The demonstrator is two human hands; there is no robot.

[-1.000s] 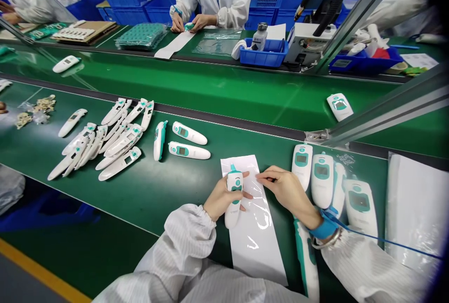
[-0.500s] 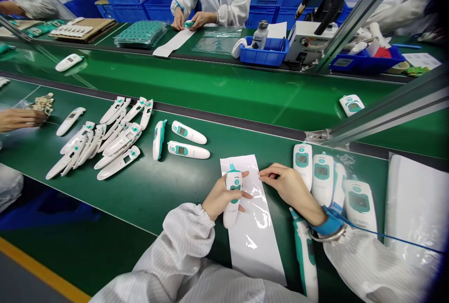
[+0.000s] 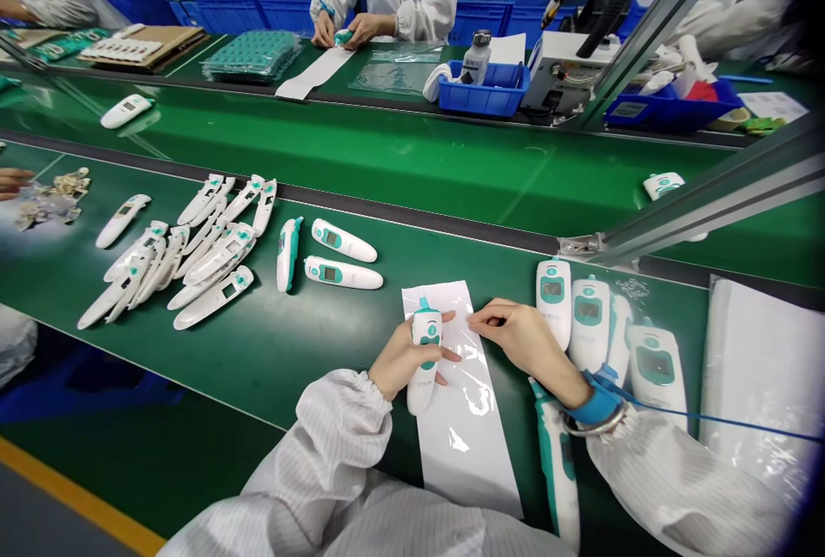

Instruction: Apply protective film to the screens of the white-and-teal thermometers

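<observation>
Belt unit (image 3: 663,186) slid right, co-worker's hand (image 3: 13,183) drawn back

Since half a second ago, that unit has run on to sit part hidden behind the post (image 3: 728,193), and the co-worker's hand is off the small parts (image 3: 70,183). Our own two have barely shifted.

Left grip (image 3: 400,361): clamped on a thermometer (image 3: 422,383), thumb across its front, fingers spread behind. It's over the left side of the white sheet (image 3: 473,449), probe (image 3: 424,302) pointing away from us. Can't tell if it touches.

Right grip (image 3: 525,338): fingertips together at the sheet's right edge, near the top. Can't tell if they pinch anything.

Step, our read: left steadies the thermometer, right does fine work at the sheet. Shiny patches there; can't split film from glare. Next move calls for a light, exact pinch, left kept still, thumb clear of the face.

Counter (image 3: 315,342) also has shells (image 3: 216,258) and three units (image 3: 344,273) left of the sheet, more units (image 3: 588,325) right, one (image 3: 559,475) below our wrist.
</observation>
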